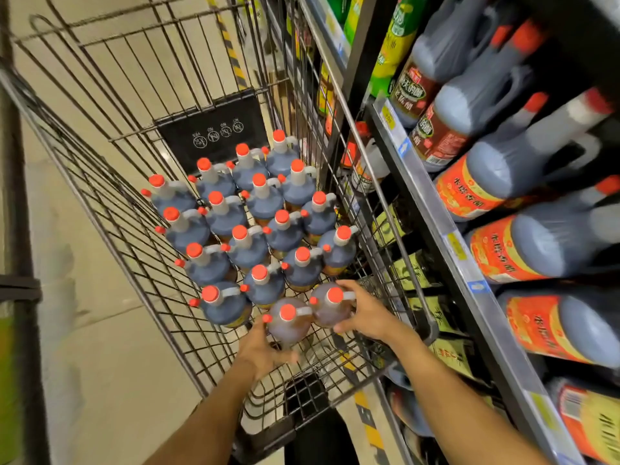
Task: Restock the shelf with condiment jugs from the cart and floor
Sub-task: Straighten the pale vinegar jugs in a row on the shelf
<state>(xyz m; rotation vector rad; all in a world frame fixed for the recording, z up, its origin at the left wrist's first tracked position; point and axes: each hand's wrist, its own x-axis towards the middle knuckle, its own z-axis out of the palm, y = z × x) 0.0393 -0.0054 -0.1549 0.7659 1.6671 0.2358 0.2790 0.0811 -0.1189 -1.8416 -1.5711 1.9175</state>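
A wire shopping cart (141, 209) holds several dark condiment jugs (245, 226) with red caps, standing upright in rows. My left hand (265, 347) wraps the near side of a brownish jug (288, 322) at the cart's near end. My right hand (364, 313) grips a second brownish jug (330, 305) just right of it. Both jugs stand upright, next to each other. The shelf (446, 209) on the right carries the same kind of dark jugs (523, 243) with red and orange labels.
Pale tiled floor lies left of the cart. The cart's right wall runs close along the shelf edge. Yellow-and-black tape marks the floor by the shelf base. Green bottles (392, 45) stand on the upper shelf; dark-labelled bottles (419, 273) fill the lower shelf.
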